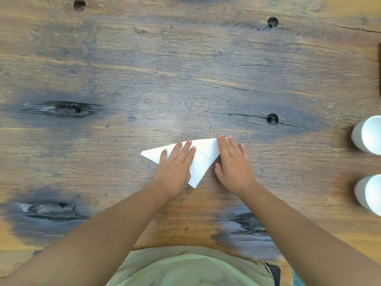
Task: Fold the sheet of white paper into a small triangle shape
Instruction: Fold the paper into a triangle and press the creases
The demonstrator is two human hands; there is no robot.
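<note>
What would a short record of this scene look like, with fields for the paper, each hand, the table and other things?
Paper: white paper, folded into a triangle, lying flat on the table.
Left hand: left hand flat, fingers straight, pressing on the paper's left part.
Right hand: right hand flat, fingertips on the paper's far right corner, palm mostly on the wood.
Table: weathered wooden table with knots and cracks.
Other: white cup and second white cup at the right, both cut off by the frame.

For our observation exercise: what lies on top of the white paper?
Two flat hands: the left hand covers its middle, the right hand its far right corner. The paper beneath them is hidden.
</note>
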